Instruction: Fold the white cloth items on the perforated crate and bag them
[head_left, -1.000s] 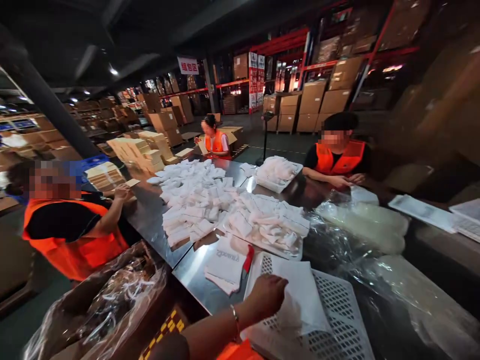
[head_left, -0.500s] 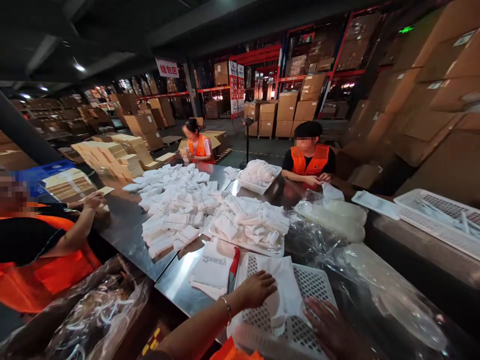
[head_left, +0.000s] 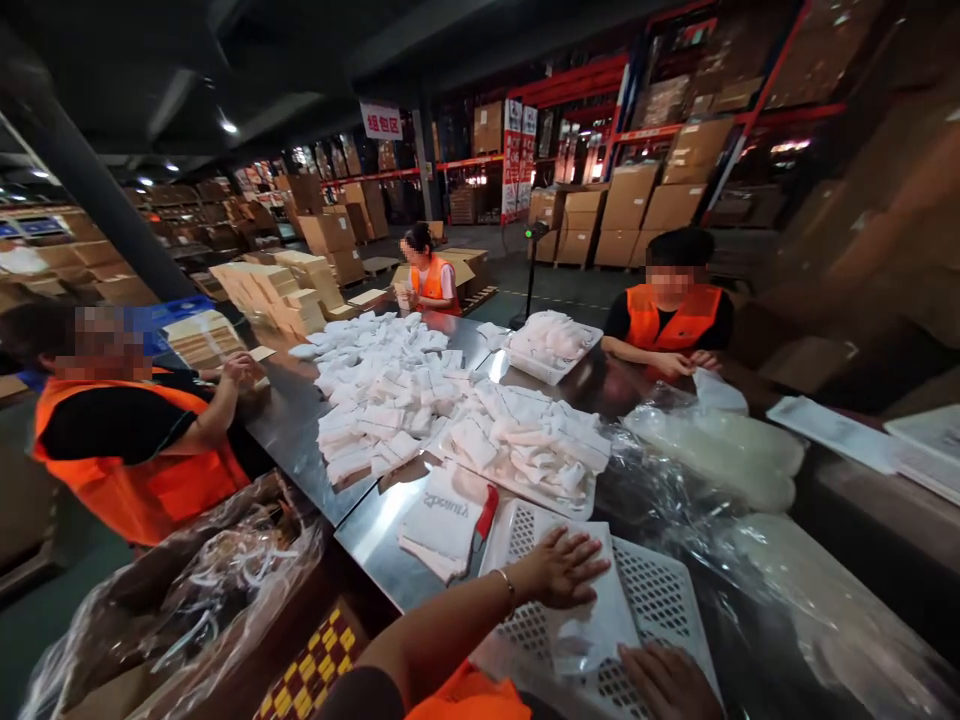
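Note:
My left hand lies flat with fingers spread on a white cloth bag that rests on a white perforated plastic tray. My right hand rests at the bag's near corner on the tray, fingers pointing left, seemingly flat. A small stack of white printed bags sits just left of the tray, with a red-handled tool beside it. All of this is on a shiny metal table.
Heaps of folded white pieces cover the table's middle; a tray of them stands farther back. Clear plastic bags lie at right. Three people in orange vests sit around the table. A plastic-lined carton is at lower left.
My left hand has opened flat and slid right over the bag. My right hand came into view and now rests at the bag's near edge. The camera swung right, then back left.

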